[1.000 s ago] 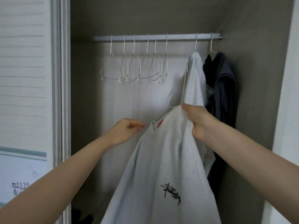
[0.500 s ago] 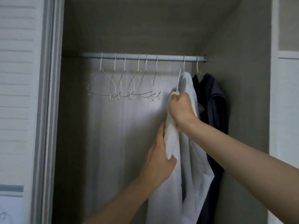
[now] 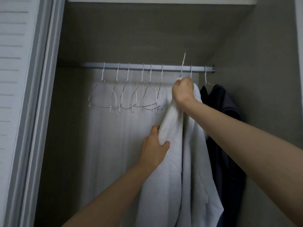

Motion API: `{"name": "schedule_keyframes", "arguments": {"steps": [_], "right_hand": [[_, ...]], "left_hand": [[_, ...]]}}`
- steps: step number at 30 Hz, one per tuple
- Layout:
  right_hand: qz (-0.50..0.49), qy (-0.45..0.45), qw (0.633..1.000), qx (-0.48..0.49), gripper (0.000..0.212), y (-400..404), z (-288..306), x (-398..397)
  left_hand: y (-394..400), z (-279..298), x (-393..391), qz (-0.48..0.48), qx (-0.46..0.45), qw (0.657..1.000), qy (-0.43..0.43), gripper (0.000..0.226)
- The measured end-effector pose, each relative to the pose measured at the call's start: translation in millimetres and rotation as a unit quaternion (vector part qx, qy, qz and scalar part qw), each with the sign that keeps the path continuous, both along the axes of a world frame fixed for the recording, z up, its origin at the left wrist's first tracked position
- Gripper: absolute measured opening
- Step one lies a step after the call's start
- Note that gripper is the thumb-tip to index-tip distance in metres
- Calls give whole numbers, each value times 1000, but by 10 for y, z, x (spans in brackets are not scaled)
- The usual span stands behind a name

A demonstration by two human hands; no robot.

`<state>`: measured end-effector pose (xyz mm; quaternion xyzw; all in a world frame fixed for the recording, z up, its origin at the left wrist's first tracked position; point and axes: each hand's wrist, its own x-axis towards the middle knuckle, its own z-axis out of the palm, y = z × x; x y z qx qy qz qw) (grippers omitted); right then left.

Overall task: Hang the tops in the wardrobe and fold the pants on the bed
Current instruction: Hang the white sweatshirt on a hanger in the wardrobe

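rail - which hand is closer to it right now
Right. The right hand is just under the rail, gripping the white top at its hanger's neck. The left hand is well below, holding the top's side.

Bare forearms and hands [image 3: 182,90] (no sleeves, rings or watch).

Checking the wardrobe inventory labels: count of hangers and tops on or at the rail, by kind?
Empty white hangers on the rail: 6
White tops: 2, one hung, one on a hanger held up by the right hand, gripped lower by the left hand
Dark tops, hung: 1
Total: 9
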<state>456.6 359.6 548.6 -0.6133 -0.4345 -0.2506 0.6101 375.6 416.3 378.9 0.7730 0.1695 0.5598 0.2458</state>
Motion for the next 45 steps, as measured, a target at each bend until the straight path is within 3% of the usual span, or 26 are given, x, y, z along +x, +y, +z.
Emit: {"name": "schedule_keyframes", "arguments": {"steps": [2,4,6,8,13,16,18,23,29,35,37,41,43,45], "right_hand": [[6,6,1000,-19,8,126,187,104],[1,4,999,-41,18,237,310,196],[-11,14,999,-47,5,345,376,335],[-11,22,998,-55,9,435,380,455],[-58,-63,984,-155,8,591,242,604],[-156,-162,951,-212,25,585,63,598],[-225,-225,926,-202,32,569,-127,611],[-231,-271,915,-191,76,480,-784,585],[-246,-272,897,-248,72,354,-1479,349],[-185,-265,907,-270,70,59,-1942,132],[-160,-259,912,-273,68,-130,-2169,46],[-77,-239,928,-274,69,-444,-2655,-132],[-28,-235,935,-264,68,-617,-2927,-279],[31,-221,939,-260,66,-829,-3195,-439]], "left_hand": [[100,135,106,4,2,1000,3,37],[188,246,207,8,1,1000,17,37],[264,295,315,19,2,999,39,38],[325,274,410,17,8,999,49,35],[508,93,523,30,22,996,80,29],[556,-48,552,17,16,994,107,32],[553,-205,546,13,22,992,122,38],[493,-771,524,65,21,975,213,58],[456,-1131,379,53,-10,984,167,47],[323,-1426,115,20,-67,992,108,6],[197,-1593,-24,38,-87,987,130,4],[-61,-1863,-357,73,-86,979,168,22],[-292,-2017,-583,104,-110,973,176,9],[-565,-2169,-821,128,-155,964,171,15]]}}
